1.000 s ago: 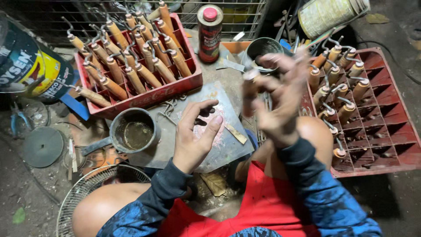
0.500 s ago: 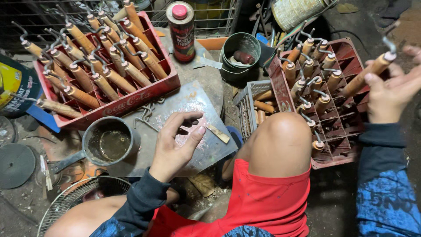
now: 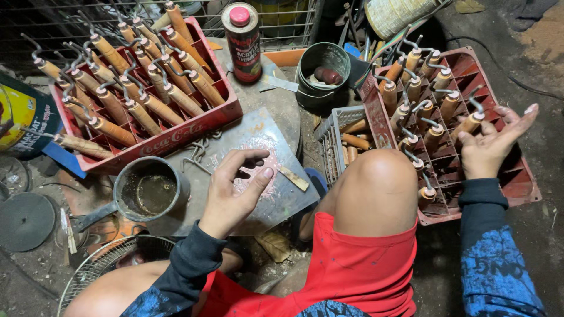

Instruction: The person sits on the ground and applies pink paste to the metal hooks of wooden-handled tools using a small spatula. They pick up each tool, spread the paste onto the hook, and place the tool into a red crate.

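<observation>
My right hand (image 3: pixel 490 147) holds a wooden handle with a metal hook (image 3: pixel 468 124) by its lower end, over a compartment of the red crate (image 3: pixel 517 188) on the right. Several more hooked handles (image 3: pixel 411 100) stand upright in that crate. My left hand (image 3: pixel 235 191) hovers, loosely curled and empty, above a grey metal plate (image 3: pixel 258 141) smeared with pink paste. A small flat stick (image 3: pixel 292 177) lies on the plate beside the fingers. My bare right knee (image 3: pixel 379 188) rises between the two hands.
A second red crate (image 3: pixel 176 138) full of hooked handles sits at the upper left. Nearby are a pot with brown liquid (image 3: pixel 150 191), a red-capped can (image 3: pixel 242 41), a dark bucket (image 3: pixel 322 70), a grey basket of handles (image 3: pixel 338 138) and a fan grille (image 3: pixel 94 273).
My right hand swung from in front of me out to the right crate with a handle and lowered it toward a compartment. My left hand stayed over the plate.
</observation>
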